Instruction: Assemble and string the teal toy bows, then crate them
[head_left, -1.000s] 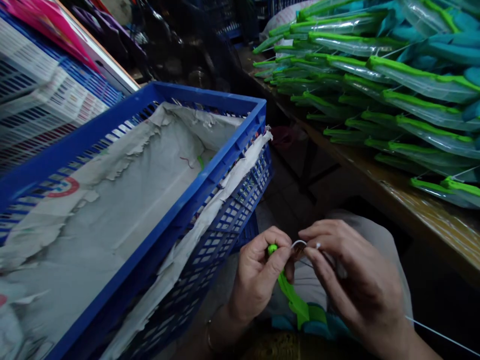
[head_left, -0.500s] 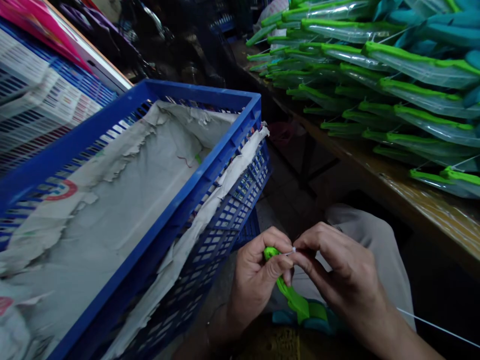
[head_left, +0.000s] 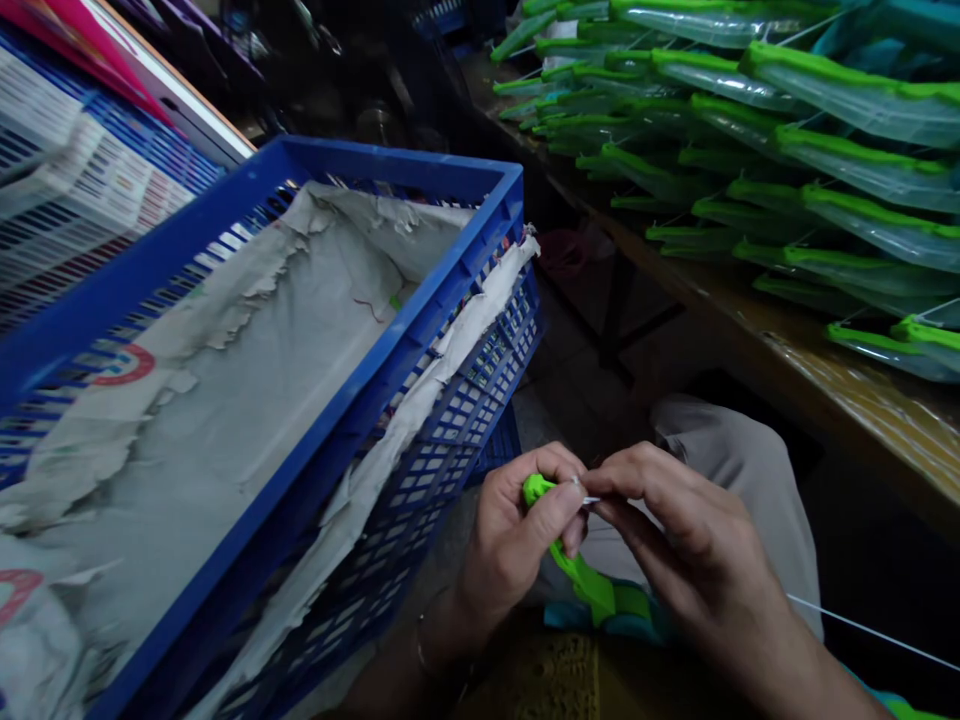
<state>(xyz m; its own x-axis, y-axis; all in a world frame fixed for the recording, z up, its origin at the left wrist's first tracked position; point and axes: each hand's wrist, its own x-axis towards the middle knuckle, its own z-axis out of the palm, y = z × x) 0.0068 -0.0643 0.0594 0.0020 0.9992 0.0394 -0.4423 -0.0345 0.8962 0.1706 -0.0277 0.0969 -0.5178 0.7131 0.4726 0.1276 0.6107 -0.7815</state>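
Note:
My left hand (head_left: 517,545) is closed round the bright green corner of a green and teal pouch (head_left: 592,592) that rests on my lap. My right hand (head_left: 675,540) pinches a thin white thread (head_left: 862,627) right at that green corner, fingertips against those of the left hand. The thread trails off to the lower right. The lower part of the pouch is hidden behind my hands and wrist.
A large blue plastic crate (head_left: 390,350) lined with torn grey paper (head_left: 247,360) stands at my left. A wooden table (head_left: 810,370) at the right carries several overlapping green-edged clear pouches (head_left: 750,130). White and blue baskets (head_left: 82,200) sit at the far left.
The loop of white thread seen one second ago has been drawn tight against the green corner. Both hands stay together and have shifted slightly; the view has tilted a little.

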